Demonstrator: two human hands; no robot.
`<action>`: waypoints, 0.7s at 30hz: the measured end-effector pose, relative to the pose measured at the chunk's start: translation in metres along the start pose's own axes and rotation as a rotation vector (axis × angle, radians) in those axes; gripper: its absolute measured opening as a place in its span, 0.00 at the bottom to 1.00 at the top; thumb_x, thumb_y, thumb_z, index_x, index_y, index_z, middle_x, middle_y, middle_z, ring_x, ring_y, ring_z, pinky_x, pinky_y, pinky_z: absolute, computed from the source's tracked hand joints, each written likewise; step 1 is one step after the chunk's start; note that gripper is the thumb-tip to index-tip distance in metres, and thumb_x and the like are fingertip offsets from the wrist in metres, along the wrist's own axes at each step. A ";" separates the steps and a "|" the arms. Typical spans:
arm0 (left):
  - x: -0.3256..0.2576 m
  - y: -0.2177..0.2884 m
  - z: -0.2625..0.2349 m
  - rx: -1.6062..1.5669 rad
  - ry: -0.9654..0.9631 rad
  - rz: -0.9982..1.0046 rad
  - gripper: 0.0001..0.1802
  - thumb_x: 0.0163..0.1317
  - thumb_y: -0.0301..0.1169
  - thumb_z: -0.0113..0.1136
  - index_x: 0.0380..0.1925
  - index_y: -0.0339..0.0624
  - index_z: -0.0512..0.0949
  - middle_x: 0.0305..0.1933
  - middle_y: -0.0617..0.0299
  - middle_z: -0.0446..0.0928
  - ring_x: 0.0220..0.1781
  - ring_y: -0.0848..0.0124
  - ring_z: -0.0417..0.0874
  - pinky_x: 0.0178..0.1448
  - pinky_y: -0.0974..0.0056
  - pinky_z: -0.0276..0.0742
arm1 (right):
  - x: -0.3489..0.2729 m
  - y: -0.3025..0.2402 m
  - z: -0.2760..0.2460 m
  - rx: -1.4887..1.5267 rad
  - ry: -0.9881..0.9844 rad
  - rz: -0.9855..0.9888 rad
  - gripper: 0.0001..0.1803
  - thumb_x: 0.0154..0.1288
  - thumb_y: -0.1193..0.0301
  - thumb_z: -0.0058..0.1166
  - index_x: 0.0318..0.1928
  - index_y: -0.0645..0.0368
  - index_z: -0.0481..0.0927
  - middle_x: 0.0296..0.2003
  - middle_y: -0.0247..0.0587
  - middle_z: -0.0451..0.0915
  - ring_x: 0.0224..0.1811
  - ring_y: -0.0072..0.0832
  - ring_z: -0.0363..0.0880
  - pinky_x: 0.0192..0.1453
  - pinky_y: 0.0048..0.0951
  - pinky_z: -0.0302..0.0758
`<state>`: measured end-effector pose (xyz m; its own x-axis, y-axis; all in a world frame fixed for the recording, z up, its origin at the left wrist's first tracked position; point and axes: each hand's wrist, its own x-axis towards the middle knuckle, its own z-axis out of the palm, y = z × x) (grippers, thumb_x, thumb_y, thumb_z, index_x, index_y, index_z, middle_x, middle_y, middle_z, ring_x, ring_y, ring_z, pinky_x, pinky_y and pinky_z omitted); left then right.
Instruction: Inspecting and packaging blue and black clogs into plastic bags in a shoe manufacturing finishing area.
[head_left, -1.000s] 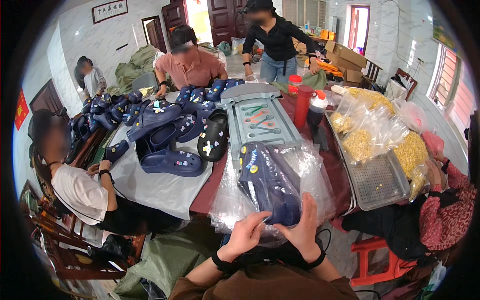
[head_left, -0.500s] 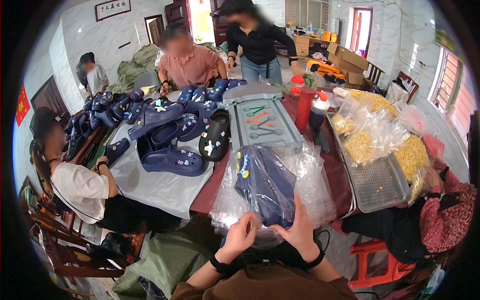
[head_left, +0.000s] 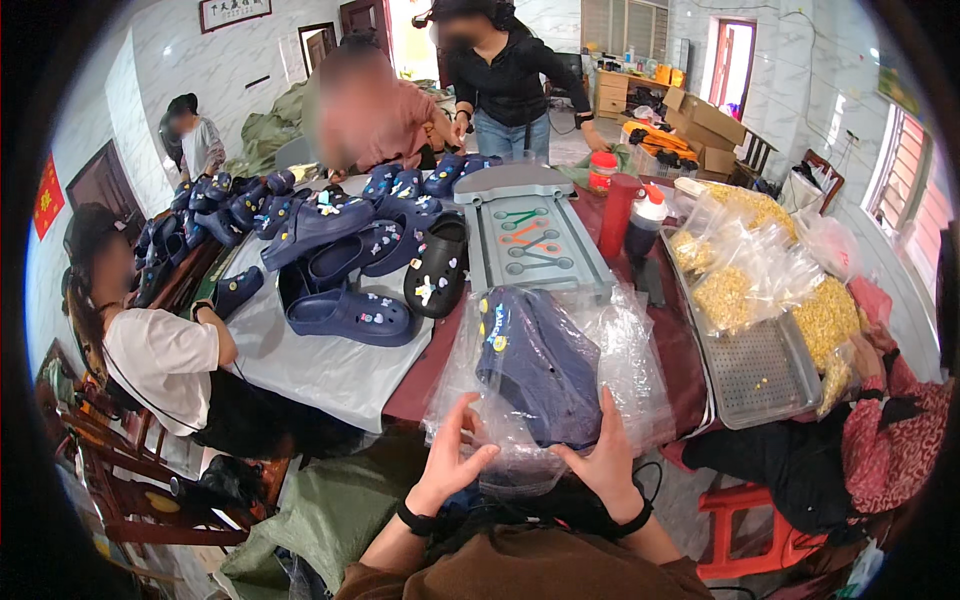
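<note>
Clear bagging wraps a pair of navy clogs (head_left: pixel 543 375) with small charms, lying on a stack of clear plastic bags (head_left: pixel 632 335) in front of me. At the near left corner of the bagged clogs, my left hand (head_left: pixel 452 458) is open, its thumb and fingers spread by the bag's edge. My right hand (head_left: pixel 604 455) lies along the near right side with fingers stretched out and thumb against the bag. Both hands appear to frame the bag without gripping it. Just beyond the clogs is a grey board (head_left: pixel 535 245) with coloured spoon-like shapes.
Left are loose navy clogs (head_left: pixel 350 317) and a black clog (head_left: pixel 437 268) on white sheeting. Right are a red cylinder (head_left: pixel 618 215), a dark-liquid bottle (head_left: pixel 645 222) and a perforated metal tray (head_left: pixel 765 375) with bags of yellow pieces. Several people surround the table; a red stool (head_left: pixel 750 530) stands low right.
My left hand has gone from curled fingers to spread ones and moved a little left. My right hand stays by the bag's right side. The person in pink leans farther forward.
</note>
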<state>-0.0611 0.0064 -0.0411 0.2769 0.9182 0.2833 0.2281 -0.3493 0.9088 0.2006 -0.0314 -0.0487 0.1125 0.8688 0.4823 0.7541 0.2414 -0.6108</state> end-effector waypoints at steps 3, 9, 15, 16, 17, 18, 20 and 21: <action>0.003 0.000 0.008 -0.129 0.015 -0.069 0.54 0.55 0.33 0.73 0.78 0.45 0.51 0.63 0.51 0.68 0.60 0.62 0.76 0.57 0.56 0.78 | 0.000 0.000 0.001 -0.014 -0.010 0.012 0.65 0.46 0.55 0.79 0.77 0.65 0.51 0.59 0.63 0.73 0.58 0.60 0.76 0.59 0.49 0.75; 0.003 0.001 0.038 0.066 -0.222 0.050 0.78 0.45 0.55 0.82 0.77 0.25 0.34 0.81 0.30 0.41 0.84 0.43 0.47 0.82 0.51 0.50 | 0.001 -0.007 0.002 0.365 -0.309 0.024 0.62 0.54 0.58 0.76 0.77 0.70 0.48 0.64 0.69 0.69 0.65 0.58 0.73 0.67 0.48 0.72; 0.000 0.007 0.042 0.319 -0.039 0.081 0.88 0.34 0.59 0.85 0.76 0.25 0.28 0.75 0.20 0.51 0.78 0.34 0.58 0.78 0.47 0.59 | 0.005 -0.007 0.013 0.593 -0.432 -0.119 0.53 0.65 0.67 0.65 0.78 0.73 0.42 0.75 0.67 0.56 0.78 0.48 0.59 0.78 0.41 0.58; -0.001 0.009 0.041 0.301 -0.058 0.050 0.88 0.34 0.59 0.85 0.76 0.25 0.28 0.75 0.20 0.51 0.78 0.34 0.58 0.78 0.47 0.59 | 0.006 -0.007 0.012 0.735 -0.509 -0.056 0.54 0.66 0.67 0.64 0.78 0.73 0.41 0.75 0.67 0.56 0.78 0.48 0.59 0.78 0.41 0.57; -0.001 0.011 0.041 0.350 -0.031 0.045 0.88 0.33 0.58 0.85 0.76 0.26 0.29 0.73 0.20 0.53 0.76 0.33 0.61 0.76 0.46 0.63 | 0.007 -0.007 0.012 0.895 -0.571 0.044 0.54 0.66 0.67 0.63 0.79 0.73 0.39 0.75 0.66 0.56 0.77 0.48 0.59 0.78 0.41 0.57; -0.001 0.013 0.041 0.411 0.000 0.057 0.88 0.33 0.58 0.86 0.76 0.26 0.30 0.72 0.20 0.54 0.73 0.32 0.64 0.73 0.45 0.68 | 0.006 -0.008 0.010 0.876 -0.587 0.010 0.54 0.66 0.67 0.63 0.79 0.73 0.39 0.75 0.66 0.56 0.77 0.48 0.59 0.78 0.41 0.57; -0.001 0.017 0.042 0.409 -0.014 -0.045 0.88 0.33 0.59 0.85 0.76 0.25 0.31 0.73 0.20 0.52 0.74 0.31 0.62 0.74 0.45 0.66 | 0.001 -0.015 0.003 0.954 -0.646 0.069 0.56 0.67 0.65 0.62 0.79 0.73 0.34 0.75 0.68 0.55 0.78 0.50 0.58 0.79 0.41 0.55; -0.002 0.018 0.043 0.449 -0.009 -0.112 0.88 0.32 0.61 0.84 0.76 0.23 0.31 0.74 0.19 0.51 0.75 0.30 0.61 0.75 0.46 0.64 | 0.000 -0.018 -0.001 0.945 -0.651 0.095 0.56 0.67 0.65 0.62 0.79 0.73 0.34 0.75 0.68 0.55 0.78 0.50 0.58 0.79 0.41 0.55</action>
<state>-0.0178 -0.0092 -0.0385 0.2351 0.9539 0.1866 0.6380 -0.2963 0.7108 0.1871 -0.0362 -0.0371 -0.4200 0.8930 0.1617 -0.0568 0.1520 -0.9867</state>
